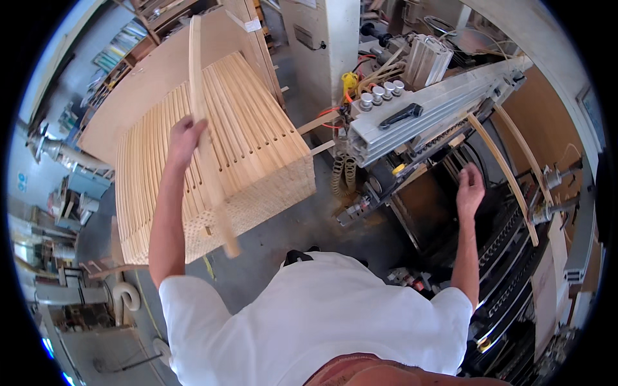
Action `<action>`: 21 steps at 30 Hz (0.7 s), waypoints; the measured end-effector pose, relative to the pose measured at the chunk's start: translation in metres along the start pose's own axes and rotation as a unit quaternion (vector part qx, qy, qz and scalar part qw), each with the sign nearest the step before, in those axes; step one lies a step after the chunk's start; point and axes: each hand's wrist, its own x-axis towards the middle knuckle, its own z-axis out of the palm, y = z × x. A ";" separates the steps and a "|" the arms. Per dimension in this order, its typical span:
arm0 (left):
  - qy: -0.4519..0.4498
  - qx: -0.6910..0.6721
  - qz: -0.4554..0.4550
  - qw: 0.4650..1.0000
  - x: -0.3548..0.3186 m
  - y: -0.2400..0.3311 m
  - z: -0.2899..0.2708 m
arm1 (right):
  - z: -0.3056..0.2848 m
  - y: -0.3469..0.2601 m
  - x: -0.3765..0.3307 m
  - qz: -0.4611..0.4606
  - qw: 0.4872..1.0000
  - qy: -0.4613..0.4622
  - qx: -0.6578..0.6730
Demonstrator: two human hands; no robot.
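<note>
My left hand (186,139) is closed around a long pale wooden strip (205,154), held above a big stack of wooden slats (257,122). The strip's near end is smeared by motion and reaches past the stack's front. A row of small dark holes runs along the slats near their ends. On the other side, my right hand (470,186) hangs in the air beside the machine, its fingers loosely bent and nothing seen in them. Two curved wooden strips (505,170) lie across the machine to the right of that hand.
A grey metal machine beam (412,122) with a black handle (400,116) and several silver knobs (381,93) stands at right. Below it hangs a coiled hose (344,175). Black machine tracks (502,283) lie at lower right. A large brown board (148,77) stands behind the stack.
</note>
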 end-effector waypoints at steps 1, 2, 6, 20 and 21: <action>0.002 0.049 0.012 0.999 0.036 -0.013 0.006 | 0.007 -0.009 -0.022 0.012 0.999 -0.021 0.020; 0.000 0.097 0.003 0.995 0.069 -0.021 0.016 | 0.013 -0.018 -0.048 0.035 0.999 -0.031 0.018; 0.047 0.276 -0.026 0.960 0.174 -0.045 0.071 | 0.015 -0.027 -0.141 0.139 0.989 -0.039 0.027; -0.087 0.239 0.000 0.967 0.265 -0.110 0.160 | -0.038 -0.043 -0.395 0.356 0.924 0.116 -0.079; -0.092 0.211 -0.003 0.973 0.275 -0.118 0.152 | -0.031 -0.047 -0.402 0.361 0.921 0.124 -0.071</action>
